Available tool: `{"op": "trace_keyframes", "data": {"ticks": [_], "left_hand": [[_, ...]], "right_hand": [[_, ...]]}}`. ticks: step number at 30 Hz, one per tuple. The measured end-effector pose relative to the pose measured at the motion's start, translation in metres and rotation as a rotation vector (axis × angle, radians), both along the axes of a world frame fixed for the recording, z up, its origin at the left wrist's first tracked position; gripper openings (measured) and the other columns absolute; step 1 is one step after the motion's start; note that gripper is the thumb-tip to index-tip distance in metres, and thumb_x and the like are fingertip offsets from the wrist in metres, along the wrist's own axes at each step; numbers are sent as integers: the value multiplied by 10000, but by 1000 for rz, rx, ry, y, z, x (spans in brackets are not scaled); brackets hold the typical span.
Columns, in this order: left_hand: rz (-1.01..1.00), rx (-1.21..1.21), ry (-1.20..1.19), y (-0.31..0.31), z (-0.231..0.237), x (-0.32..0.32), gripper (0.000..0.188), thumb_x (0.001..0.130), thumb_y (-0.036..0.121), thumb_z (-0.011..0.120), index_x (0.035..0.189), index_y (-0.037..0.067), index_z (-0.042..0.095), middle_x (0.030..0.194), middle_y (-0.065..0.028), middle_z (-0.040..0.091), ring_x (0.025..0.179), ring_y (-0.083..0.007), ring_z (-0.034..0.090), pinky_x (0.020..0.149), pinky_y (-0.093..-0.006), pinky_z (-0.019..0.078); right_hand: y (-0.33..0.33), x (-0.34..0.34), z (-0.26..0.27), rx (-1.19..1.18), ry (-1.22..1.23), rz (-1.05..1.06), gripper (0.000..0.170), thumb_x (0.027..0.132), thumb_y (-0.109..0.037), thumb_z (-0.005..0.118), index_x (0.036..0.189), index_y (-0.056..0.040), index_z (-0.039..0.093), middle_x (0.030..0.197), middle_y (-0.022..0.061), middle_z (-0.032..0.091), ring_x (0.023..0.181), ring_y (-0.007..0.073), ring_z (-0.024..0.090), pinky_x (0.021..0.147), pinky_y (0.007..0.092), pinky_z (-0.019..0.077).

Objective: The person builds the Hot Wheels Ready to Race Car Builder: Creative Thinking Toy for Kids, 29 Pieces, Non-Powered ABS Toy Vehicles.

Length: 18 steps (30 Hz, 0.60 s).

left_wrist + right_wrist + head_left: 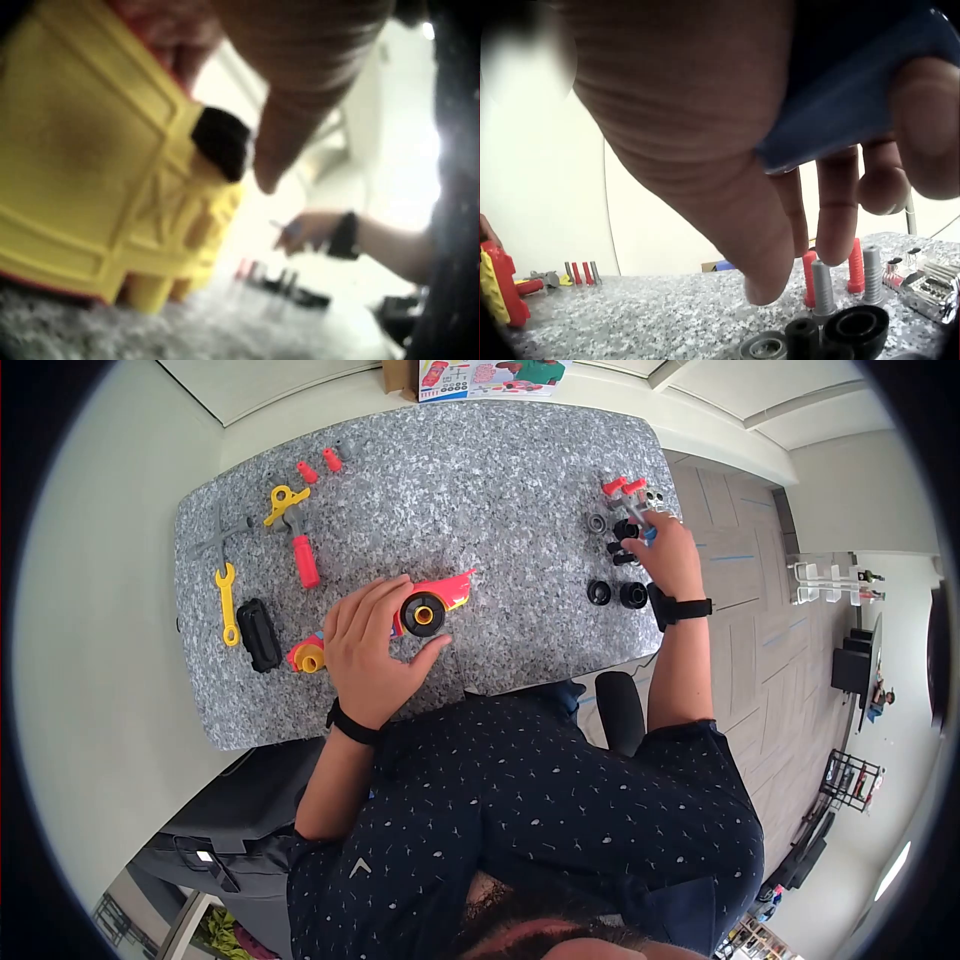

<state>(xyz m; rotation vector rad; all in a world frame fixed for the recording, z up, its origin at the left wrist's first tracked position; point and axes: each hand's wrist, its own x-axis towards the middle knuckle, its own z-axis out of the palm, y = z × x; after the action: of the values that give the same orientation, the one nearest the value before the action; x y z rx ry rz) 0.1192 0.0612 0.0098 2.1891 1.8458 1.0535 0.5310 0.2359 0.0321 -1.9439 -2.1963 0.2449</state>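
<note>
A red and yellow toy car (pixel 456 592) lies tilted on its side near the front edge, a black wheel with a yellow hub facing up. My left hand (pixel 372 650) grips its middle from above; the left wrist view shows the yellow underside (pixel 82 150). At the right, my right hand (pixel 664 552) is over small parts, with a blue piece (pixel 847 105) held against the palm. Below its fingers, red screws (pixel 856 268) and grey screws (pixel 823 289) stand upright beside black wheels (pixel 857 327). What the fingertips touch is unclear.
At the left lie a yellow wrench (pixel 227 605), a black part (pixel 259 635), a hammer with red handle (pixel 305 560), a yellow part (pixel 286 504) and a grey cross-shaped tool (pixel 222 536). Red pieces (pixel 332 459) lie farther back. A printed box (pixel 490 380) stands behind the table.
</note>
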Motion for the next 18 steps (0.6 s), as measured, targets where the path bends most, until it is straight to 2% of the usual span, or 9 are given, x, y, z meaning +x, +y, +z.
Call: {"op": "trace_keyframes", "data": {"ticks": [2, 3, 6, 9, 12, 14, 18], "left_hand": [[-2, 0, -8, 1, -1, 0, 728, 744, 382, 1029, 1363, 121, 748, 1397, -49, 779, 1306, -287, 715, 1124, -451, 478], [-3, 1, -9, 1, -1, -1, 730, 745, 394, 1029, 1361, 121, 749, 1396, -50, 779, 1305, -287, 715, 1122, -451, 478], [3, -3, -13, 1, 0, 0, 725, 744, 415, 1027, 1348, 119, 756, 1391, -55, 782, 1292, -286, 719, 1118, -453, 477], [3, 0, -33, 1, 0, -1, 736, 765, 452, 1008, 1368, 116, 756, 1386, -55, 785, 1282, -293, 720, 1110, -457, 476], [-19, 4, -8, 1, 3, -3, 744, 814, 497, 963, 1411, 111, 746, 1407, -56, 777, 1306, -294, 701, 1113, -457, 463], [-48, 9, 48, 1, 3, -5, 772, 848, 545, 919, 1453, 106, 728, 1429, -58, 767, 1328, -296, 683, 1119, -471, 448], [-99, 25, 143, 2, 6, -8, 844, 882, 621, 855, 1515, 89, 691, 1456, -61, 751, 1353, -295, 658, 1128, -502, 422]], "right_hand": [[1, -4, -9, -34, -38, -5, 424, 842, -209, 938, 1226, -78, 816, 1154, 206, 810, 1084, 436, 765, 923, 532, 600], [2, -6, -11, -55, -61, 0, 390, 826, -227, 947, 1166, -79, 827, 1112, 202, 819, 1066, 444, 768, 905, 542, 603], [4, -10, -14, -99, -110, -2, 353, 822, -222, 948, 1104, -51, 824, 1066, 203, 816, 1010, 457, 763, 881, 530, 611], [-7, -26, 12, 63, 164, 129, 273, 842, -148, 959, 1045, -28, 821, 989, 162, 834, 919, 357, 807, 823, 441, 624], [-31, -68, 36, -77, 824, 141, 219, 856, -54, 967, 1012, -22, 817, 983, 102, 836, 877, 201, 792, 780, 335, 595], [-53, -114, 37, -44, 1088, 259, 205, 861, -10, 973, 995, -36, 820, 1023, 63, 828, 888, 116, 737, 762, 286, 563], [-76, -184, -5, -78, 1151, 467, 220, 848, -41, 978, 997, -39, 817, 1033, 89, 821, 871, 154, 750, 750, 294, 568]]}}
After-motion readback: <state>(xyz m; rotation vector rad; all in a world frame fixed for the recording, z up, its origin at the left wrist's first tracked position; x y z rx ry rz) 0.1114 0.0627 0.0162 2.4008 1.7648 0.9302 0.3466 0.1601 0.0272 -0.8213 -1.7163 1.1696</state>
